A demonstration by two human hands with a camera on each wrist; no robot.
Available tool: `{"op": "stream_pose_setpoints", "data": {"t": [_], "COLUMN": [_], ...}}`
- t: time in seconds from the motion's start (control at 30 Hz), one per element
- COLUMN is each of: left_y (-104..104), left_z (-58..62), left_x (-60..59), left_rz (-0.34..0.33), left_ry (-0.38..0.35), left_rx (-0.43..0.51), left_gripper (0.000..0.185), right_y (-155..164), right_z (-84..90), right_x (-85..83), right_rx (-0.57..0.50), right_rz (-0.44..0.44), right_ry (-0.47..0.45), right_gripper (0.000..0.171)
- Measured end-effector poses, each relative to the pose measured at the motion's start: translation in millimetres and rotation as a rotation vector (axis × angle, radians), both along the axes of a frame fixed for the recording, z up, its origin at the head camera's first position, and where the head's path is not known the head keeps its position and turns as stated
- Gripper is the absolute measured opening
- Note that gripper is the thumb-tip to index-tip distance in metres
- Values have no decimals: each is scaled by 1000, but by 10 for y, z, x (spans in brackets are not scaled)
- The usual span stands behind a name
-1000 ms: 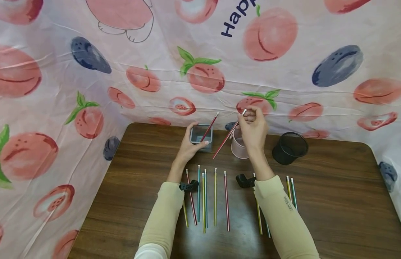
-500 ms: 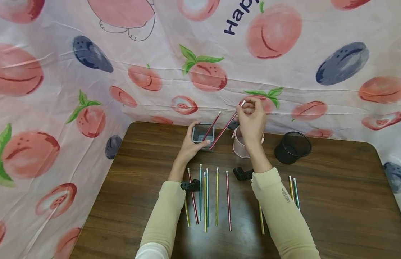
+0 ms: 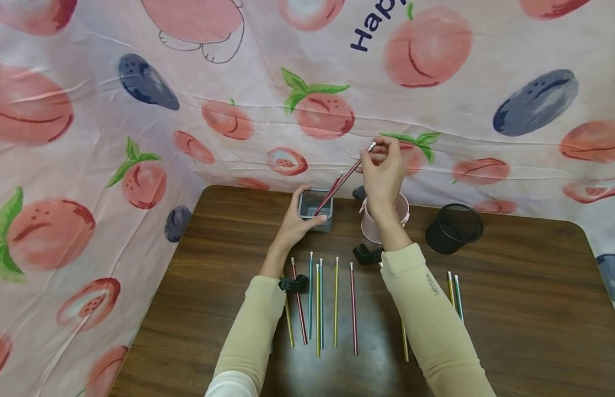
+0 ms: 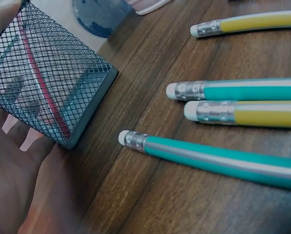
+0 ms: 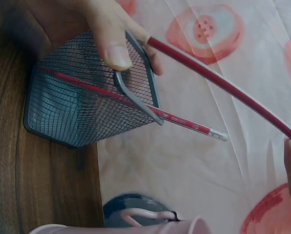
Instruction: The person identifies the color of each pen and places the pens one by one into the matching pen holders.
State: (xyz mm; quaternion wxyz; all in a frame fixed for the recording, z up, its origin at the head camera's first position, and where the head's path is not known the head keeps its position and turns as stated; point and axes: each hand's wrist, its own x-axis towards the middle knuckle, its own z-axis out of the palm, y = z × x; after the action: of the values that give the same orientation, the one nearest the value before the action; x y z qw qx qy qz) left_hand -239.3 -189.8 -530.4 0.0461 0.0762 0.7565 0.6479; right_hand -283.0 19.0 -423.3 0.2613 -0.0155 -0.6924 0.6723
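My left hand (image 3: 297, 223) grips a square dark mesh pencil holder (image 5: 62, 109), fingers round its side and thumb at the rim. One red pencil (image 5: 189, 123) leans inside it, its eraser end sticking out. Above and to the right, my right hand (image 3: 384, 171) pinches a second red pencil (image 5: 223, 82) near its eraser end. That pencil slants down left, its lower end at the holder's mouth. In the head view the two pencils overlap, so how deep the held one reaches cannot be told.
A pink cup (image 3: 370, 227) stands under my right hand, with a round black mesh cup (image 3: 448, 237) to its right. Several yellow, teal and red pencils (image 3: 336, 303) lie nearer me. More pencils (image 3: 455, 295) lie beside my right sleeve. A fruit-print cloth (image 3: 257, 132) hangs behind the table.
My right hand has moved up and slightly left, bringing the red pencil's lower end from beside the holder to its mouth. The left hand keeps holding the mesh holder in place.
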Motion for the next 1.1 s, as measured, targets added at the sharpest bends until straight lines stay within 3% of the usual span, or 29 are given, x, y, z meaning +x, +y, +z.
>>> {"op": "stream_pose_setpoints", "data": {"t": [0.43,0.67,0.83,1.1], "left_y": [6,16,24,18], "left_z": [7,-18,4,13], "left_x": [1,-4,-1,-3], "left_rz": [-8,-19,-3,14], "left_ry": [0,-10,3,6], "left_rx": [7,78,32,1], "left_gripper": [87,87,87,86], "right_y": [-37,-28,-16,29], "right_z": [-72,-113,-122,-146], "right_x": [-12,10,16,52], "right_rx": [56,29,-23,1], "right_rz": [-26,-17,2,7], "right_ry": [-7,-20,-36,-52], "right_gripper": [20,19,20,21]}}
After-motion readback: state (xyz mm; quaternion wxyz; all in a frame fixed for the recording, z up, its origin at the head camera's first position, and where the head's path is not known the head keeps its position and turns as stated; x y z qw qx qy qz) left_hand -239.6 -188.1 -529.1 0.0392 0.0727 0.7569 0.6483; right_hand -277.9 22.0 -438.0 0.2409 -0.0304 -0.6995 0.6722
